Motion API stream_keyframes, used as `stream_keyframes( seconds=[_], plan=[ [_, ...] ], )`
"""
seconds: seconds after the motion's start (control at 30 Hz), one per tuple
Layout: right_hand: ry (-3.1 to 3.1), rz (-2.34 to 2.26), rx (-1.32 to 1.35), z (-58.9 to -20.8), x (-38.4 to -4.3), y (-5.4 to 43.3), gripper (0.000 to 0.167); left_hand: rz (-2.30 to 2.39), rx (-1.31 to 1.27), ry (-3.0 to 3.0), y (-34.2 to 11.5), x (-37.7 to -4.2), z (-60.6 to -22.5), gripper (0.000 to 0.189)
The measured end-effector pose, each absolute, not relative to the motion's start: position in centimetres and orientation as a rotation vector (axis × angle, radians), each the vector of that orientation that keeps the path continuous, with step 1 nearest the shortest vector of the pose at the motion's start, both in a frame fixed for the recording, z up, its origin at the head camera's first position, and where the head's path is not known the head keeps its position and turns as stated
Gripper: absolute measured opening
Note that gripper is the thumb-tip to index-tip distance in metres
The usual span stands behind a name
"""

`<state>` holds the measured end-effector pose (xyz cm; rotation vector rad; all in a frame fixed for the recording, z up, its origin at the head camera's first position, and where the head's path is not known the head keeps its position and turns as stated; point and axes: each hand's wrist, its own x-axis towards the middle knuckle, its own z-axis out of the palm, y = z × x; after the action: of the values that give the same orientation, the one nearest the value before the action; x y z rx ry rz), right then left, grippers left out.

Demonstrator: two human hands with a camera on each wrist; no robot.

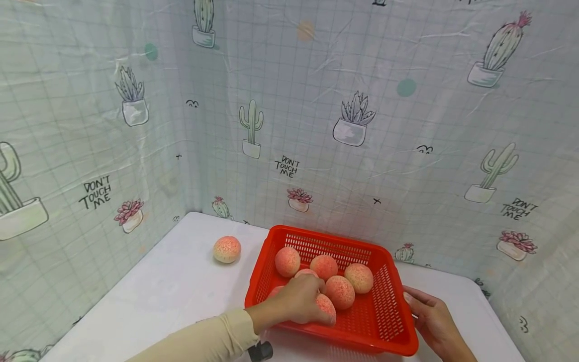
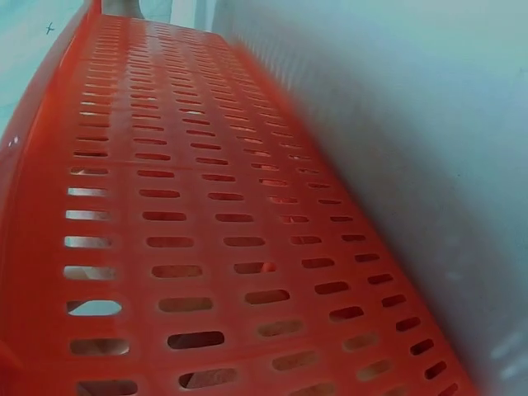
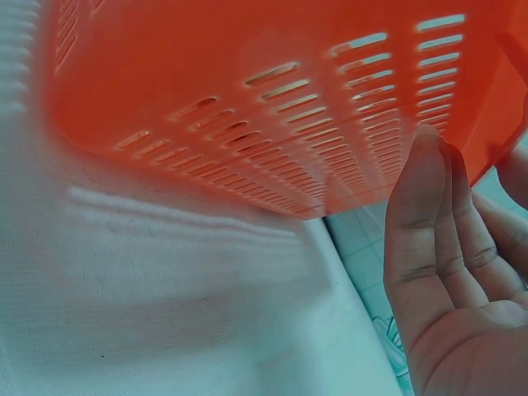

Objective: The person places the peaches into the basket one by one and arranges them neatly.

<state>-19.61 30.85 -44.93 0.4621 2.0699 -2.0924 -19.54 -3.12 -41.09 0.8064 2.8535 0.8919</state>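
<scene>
A red plastic basket [image 1: 316, 236] with slotted walls sits on the table, holding several round pink-and-cream peaches [image 1: 340, 292]. My left hand [image 1: 296, 300] reaches over the near left side and grips a peach [image 1: 326, 307] inside; the palm hides part of the fruit. At the basket's right end, my right hand [image 1: 436, 322] pinches the rim, thumb on top and fingers under it. From the right wrist, the fingers [image 3: 425, 223] lie against the outer wall [image 3: 272, 107]. Only the basket's slotted side [image 2: 165, 219] fills the left wrist view, without the hand.
One more peach [image 1: 227, 249] lies alone on the white table [image 1: 194, 281], left of the basket. Behind and to the left hangs a cactus-printed sheet [image 1: 289, 110]. A small black object [image 1: 260, 351] shows under the left sleeve.
</scene>
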Motion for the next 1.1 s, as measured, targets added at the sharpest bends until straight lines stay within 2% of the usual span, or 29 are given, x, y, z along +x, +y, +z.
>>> stream_keyframes(
  seconds=[0.37, 0.63, 0.8, 0.97, 1.1],
  plan=[
    [2.074, -2.088, 0.465, -44.9, -19.6, 30.7, 0.049, 0.851, 0.729, 2.886, -3.2, -19.2, -41.2, 0.052],
    [2.075, -2.085, 0.466, -44.9, -19.5, 30.6, 0.047, 0.863, 0.744, 2.886, -3.3, -19.2, -41.3, 0.058],
    [2.071, -2.083, 0.475, -44.9, -19.6, 30.7, 0.052, 0.907, 0.773, 2.859, -3.7, -19.5, -40.8, 0.052],
    [2.080, -2.070, 0.474, -44.9, -19.8, 30.9, 0.054, 1.015, 0.775, 2.759, -5.0, -20.0, -39.6, 0.029],
    [2.078, -2.069, 0.472, -45.0, -19.8, 31.0, 0.051, 1.114, 0.701, 2.708, -6.4, -20.0, -38.5, 0.051]
  ],
)
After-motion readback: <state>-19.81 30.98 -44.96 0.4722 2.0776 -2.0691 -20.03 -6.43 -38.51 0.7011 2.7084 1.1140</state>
